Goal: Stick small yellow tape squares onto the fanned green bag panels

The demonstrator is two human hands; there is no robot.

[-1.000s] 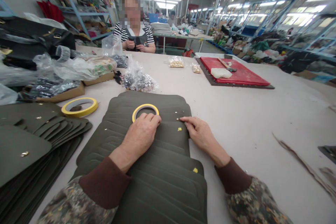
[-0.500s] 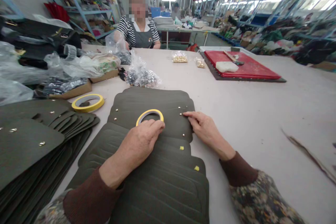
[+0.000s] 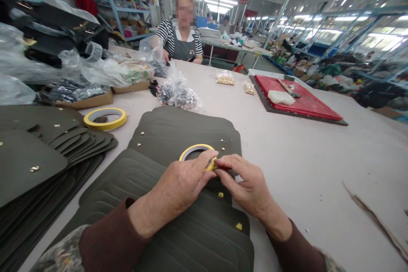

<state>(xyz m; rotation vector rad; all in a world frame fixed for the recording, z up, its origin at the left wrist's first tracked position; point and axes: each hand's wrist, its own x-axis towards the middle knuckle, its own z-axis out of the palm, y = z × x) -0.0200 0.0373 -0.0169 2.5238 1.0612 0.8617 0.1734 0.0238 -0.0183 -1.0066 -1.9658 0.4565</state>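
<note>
In my left hand (image 3: 180, 189) is a roll of yellow tape (image 3: 188, 151), pinched at its right side between thumb and fingers. The closed fingertips of my right hand (image 3: 248, 180) meet the roll's edge and pinch the yellow tape there; the exact grip is partly hidden. Under both hands lies a fanned stack of dark green quilted panels (image 3: 188, 225). Small metal studs show on the top panel (image 3: 178, 125), at its left and right sides. Yellow tape bits (image 3: 239, 226) stick to the right edges of lower panels.
Another tape roll (image 3: 105, 119) lies at left beside more dark green panels (image 3: 28, 153). Beyond are plastic bags of small parts (image 3: 178, 91), bags of gold-coloured pieces (image 3: 225, 77) and a red board (image 3: 306, 102) bearing a hammer and white block. A person (image 3: 181, 42) sits opposite.
My right hand has left the stud at the panel's right edge and come down to the tape roll. My left hand has moved right with the roll, so both hands now meet.
</note>
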